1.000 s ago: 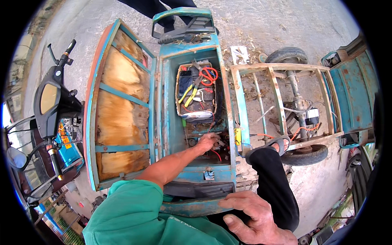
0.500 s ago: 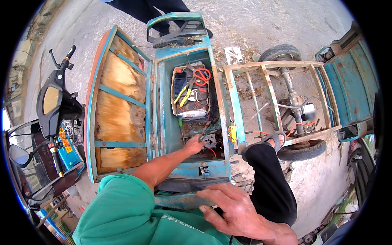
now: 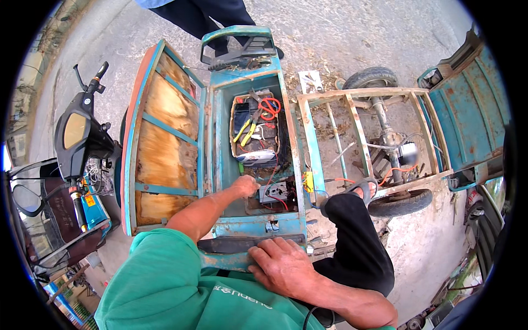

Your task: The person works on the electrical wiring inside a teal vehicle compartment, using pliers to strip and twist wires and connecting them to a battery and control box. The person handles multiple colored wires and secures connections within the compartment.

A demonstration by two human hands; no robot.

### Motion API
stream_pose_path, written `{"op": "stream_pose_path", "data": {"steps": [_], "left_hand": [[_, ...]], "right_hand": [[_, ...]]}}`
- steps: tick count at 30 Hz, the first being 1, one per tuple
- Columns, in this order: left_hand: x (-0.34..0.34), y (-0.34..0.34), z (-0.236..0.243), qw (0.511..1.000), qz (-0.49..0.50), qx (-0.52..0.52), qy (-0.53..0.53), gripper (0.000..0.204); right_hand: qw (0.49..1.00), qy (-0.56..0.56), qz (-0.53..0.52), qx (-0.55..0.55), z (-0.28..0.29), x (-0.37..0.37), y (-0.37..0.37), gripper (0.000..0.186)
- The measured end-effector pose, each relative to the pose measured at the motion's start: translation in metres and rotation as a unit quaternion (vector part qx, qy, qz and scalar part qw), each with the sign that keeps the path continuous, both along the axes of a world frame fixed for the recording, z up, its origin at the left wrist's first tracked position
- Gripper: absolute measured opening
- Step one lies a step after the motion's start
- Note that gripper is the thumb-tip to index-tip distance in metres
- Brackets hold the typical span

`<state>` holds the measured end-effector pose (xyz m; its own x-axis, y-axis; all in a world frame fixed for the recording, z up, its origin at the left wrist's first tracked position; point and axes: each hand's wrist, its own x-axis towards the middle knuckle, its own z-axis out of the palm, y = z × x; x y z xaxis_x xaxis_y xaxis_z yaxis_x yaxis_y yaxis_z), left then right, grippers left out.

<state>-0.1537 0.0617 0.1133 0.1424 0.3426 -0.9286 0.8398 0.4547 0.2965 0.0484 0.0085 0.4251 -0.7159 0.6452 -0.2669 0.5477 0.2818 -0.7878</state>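
Note:
My left hand (image 3: 246, 187) is inside the blue metal compartment (image 3: 221, 110), fingers curled and partly hidden. Just beyond it stands a green handle (image 3: 240, 166), and to its right lies a silver box with wires (image 3: 275, 192). Whether anything is in the fingers I cannot make out. My right hand (image 3: 283, 264) lies with fingers spread on the near blue rim, holding nothing. Farther back in the compartment, a carton (image 3: 258, 158) carries yellow-handled pliers (image 3: 248, 132), red-handled scissors (image 3: 269, 109) and a black phone-like slab (image 3: 241, 116).
A raised lid (image 3: 165, 132) leans left of the compartment. Scooter handlebars (image 3: 82, 126) stand beyond it. To the right is a rusty open frame (image 3: 352, 115) with an axle and wheels, my foot (image 3: 363, 191) on its edge. Another person's legs (image 3: 198, 16) are at the far side.
My left hand has moved left, away from the wires and silver box, toward the green handle. My right hand has shifted left and settled flatter on the rim. The view has shifted slightly.

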Motion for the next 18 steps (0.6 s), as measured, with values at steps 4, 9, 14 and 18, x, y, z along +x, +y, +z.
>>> {"op": "stream_pose_path", "data": {"steps": [4,9,14,18], "left_hand": [[0.0,0.007,-0.003,0.999,0.016,-0.027,-0.031,0.04],[-0.009,0.007,-0.018,0.994,-0.011,0.102,-0.032,0.032],[-0.022,0.022,-0.017,0.987,-0.02,0.14,-0.082,0.026],[-0.036,0.041,-0.05,0.957,0.041,0.284,-0.039,0.023]], "right_hand": [[0.999,-0.01,0.021,0.045,-0.006,-0.008,-0.01,0.054],[0.996,-0.027,0.078,0.041,-0.029,-0.018,-0.022,0.078],[0.995,0.001,0.091,0.036,-0.04,-0.019,-0.018,0.08],[0.995,-0.01,0.097,0.004,-0.039,-0.019,-0.018,0.083]]}}
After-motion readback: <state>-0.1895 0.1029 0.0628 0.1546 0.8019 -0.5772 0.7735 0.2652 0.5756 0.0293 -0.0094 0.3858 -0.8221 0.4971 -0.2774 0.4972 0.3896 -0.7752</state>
